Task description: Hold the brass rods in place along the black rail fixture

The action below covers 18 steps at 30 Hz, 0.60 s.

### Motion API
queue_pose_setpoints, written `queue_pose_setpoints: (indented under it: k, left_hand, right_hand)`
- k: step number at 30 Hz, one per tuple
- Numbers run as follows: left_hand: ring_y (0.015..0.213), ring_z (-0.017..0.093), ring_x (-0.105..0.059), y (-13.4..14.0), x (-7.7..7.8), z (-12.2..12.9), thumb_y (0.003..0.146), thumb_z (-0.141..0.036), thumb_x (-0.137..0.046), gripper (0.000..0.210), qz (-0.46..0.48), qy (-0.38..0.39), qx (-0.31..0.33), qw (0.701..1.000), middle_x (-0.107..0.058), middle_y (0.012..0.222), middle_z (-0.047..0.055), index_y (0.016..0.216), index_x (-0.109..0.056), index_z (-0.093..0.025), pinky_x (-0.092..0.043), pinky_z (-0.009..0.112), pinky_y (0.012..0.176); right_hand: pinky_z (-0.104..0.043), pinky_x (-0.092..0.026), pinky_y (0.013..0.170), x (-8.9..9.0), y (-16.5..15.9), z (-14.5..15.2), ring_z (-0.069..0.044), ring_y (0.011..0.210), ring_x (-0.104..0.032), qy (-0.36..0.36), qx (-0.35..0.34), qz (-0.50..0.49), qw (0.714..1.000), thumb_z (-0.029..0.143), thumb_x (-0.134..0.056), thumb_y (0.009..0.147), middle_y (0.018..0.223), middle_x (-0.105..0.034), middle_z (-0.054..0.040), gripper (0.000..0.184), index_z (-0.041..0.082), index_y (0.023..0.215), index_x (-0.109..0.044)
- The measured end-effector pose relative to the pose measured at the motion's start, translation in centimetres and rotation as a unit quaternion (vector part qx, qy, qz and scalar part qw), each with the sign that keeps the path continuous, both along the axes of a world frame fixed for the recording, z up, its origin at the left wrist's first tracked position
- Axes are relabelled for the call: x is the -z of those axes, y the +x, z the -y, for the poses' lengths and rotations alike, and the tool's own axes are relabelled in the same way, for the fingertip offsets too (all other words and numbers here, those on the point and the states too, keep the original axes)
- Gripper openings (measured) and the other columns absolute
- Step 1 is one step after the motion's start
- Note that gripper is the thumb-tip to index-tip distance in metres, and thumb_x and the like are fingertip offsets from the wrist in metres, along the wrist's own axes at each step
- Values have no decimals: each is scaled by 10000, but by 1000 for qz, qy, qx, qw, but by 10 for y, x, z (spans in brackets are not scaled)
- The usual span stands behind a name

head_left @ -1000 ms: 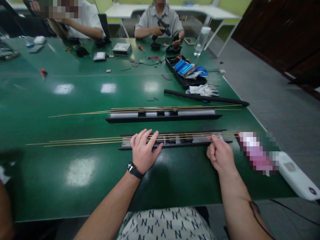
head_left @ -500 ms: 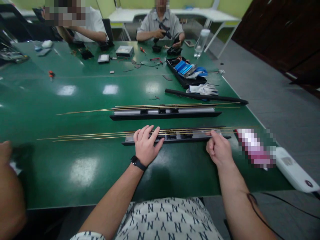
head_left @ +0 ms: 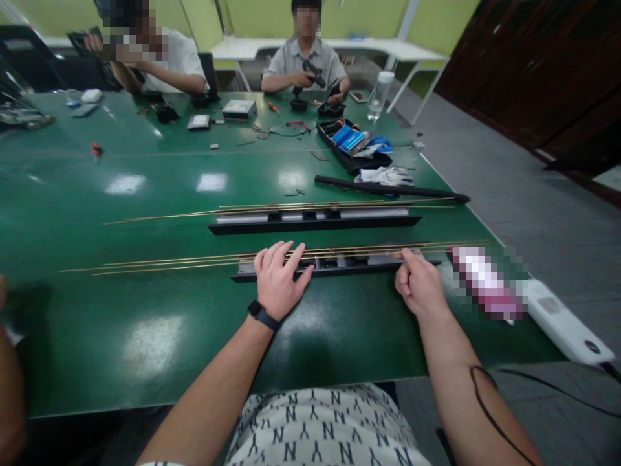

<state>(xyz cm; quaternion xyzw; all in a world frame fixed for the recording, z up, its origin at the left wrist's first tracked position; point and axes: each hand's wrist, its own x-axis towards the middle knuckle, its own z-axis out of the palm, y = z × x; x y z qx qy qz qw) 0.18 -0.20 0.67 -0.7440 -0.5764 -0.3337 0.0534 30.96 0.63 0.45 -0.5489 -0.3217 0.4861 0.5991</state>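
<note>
My left hand [head_left: 279, 278] rests with spread fingers on several thin brass-coloured rods [head_left: 194, 262] and the long black channel [head_left: 246, 267] beneath them. The channel has a silver inside and black blocks in its middle part. Near the channel's right end my right hand [head_left: 420, 281] is closed, its forefinger and thumb pinching what looks like the end of one rod. Both ends of the rod bundle reach past the channel. Behind lies a second black channel [head_left: 310, 224], with more rods along its back.
Farther back are a black strip [head_left: 398, 188], white gloves [head_left: 383, 176] and a black tray [head_left: 334, 139] of blue things. A white power strip [head_left: 565, 323] lies at right. Two people [head_left: 305, 68] sit opposite; another person's arm [head_left: 10, 388] enters at left.
The view has shifted slightly, and the things on the table appear a little farther left. Both hands keep nearly the same places on the rods and channel.
</note>
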Motion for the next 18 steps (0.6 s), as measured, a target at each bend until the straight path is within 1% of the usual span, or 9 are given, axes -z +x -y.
queue_pose_setpoints:
  k: [12, 18]
  left_hand:
    - [1346, 312, -571, 0, 1, -1, 963, -460, -655, 421, -4, 9, 3, 1000, -688, 1375, 95, 1351, -678, -299, -313, 521, 1167]
    - [1343, 309, -573, 0, 0, 0, 970, -457, -650, 423, -9, 11, 3, 1000, -686, 1376, 102, 1353, -679, -281, -312, 521, 1164]
  right_hand:
    - [-174, -238, 264, -6, -3, 2, -58, 261, -307, -3, 12, 1, 1000, 479, -803, 849, 416, -484, 59, 324, 169, 890, -718]
    - [-179, -236, 269, -6, -3, 1, -60, 263, -305, -3, 15, -1, 1000, 454, -799, 858, 416, -486, 54, 301, 163, 897, -731]
